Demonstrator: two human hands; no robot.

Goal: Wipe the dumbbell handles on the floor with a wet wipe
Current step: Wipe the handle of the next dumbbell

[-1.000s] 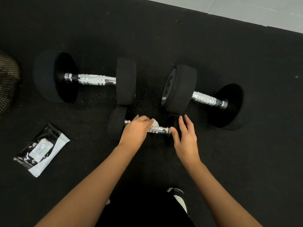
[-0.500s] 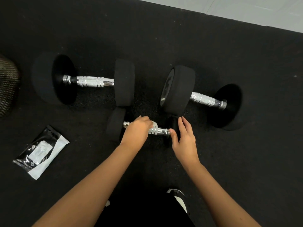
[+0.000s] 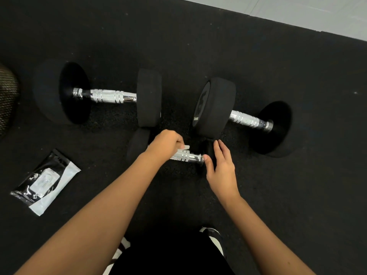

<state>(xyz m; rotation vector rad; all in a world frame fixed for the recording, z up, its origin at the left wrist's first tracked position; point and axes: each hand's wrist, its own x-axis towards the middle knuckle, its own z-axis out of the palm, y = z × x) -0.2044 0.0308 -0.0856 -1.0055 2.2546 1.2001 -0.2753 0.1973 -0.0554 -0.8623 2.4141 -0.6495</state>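
Wet wipe point(image 3: 185, 147) is gripped round the near dumbbell handle point(image 3: 187, 156) by the left hand point(image 3: 165, 144), axis running left-right, right hand point(image 3: 221, 165) open, steadying the right end.

You are looking at a dim, dark scene: the black floor mat point(image 3: 278, 195) swallows most light, and the dumbbell weights barely separate from it. Light from above puts bright glints on the chrome handles point(image 3: 111, 95) and glare on the wipe packet point(image 3: 44, 181). The pale far-right floor point(image 3: 317, 14) is nearly washed out. Wide-angle bending curves your edges, and the left hand point(image 3: 164, 145) is slightly blurred.
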